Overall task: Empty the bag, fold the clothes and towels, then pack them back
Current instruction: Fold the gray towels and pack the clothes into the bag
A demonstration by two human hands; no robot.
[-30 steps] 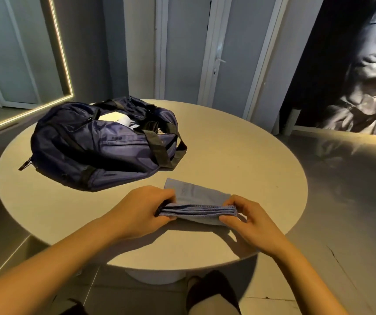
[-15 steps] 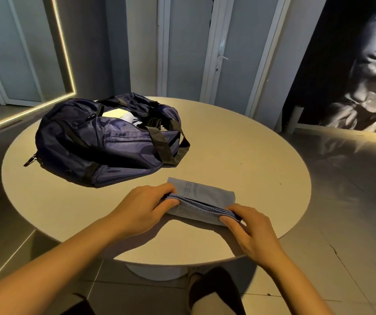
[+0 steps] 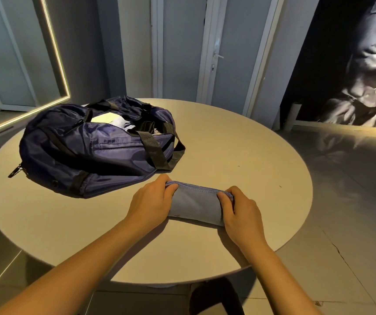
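Observation:
A blue-grey folded cloth point(image 3: 195, 204) lies on the round beige table point(image 3: 239, 155) near its front edge. My left hand point(image 3: 151, 200) grips the cloth's left end and my right hand point(image 3: 239, 212) grips its right end, fingers curled over the far stitched edge. A dark navy duffel bag point(image 3: 91, 151) sits at the table's left, its top unzipped. White and pale folded items point(image 3: 118, 120) show inside the opening.
Black bag straps point(image 3: 159, 153) trail toward the table's middle, close behind my left hand. Bare tabletop spreads to the right and back. A door with a handle point(image 3: 216, 55) stands behind, a lit mirror frame point(image 3: 52, 53) at left, tiled floor at right.
Both hands have carried the cloth's near edge up and over to the far side, folding it narrower. The camera view has also shifted a little closer to the table.

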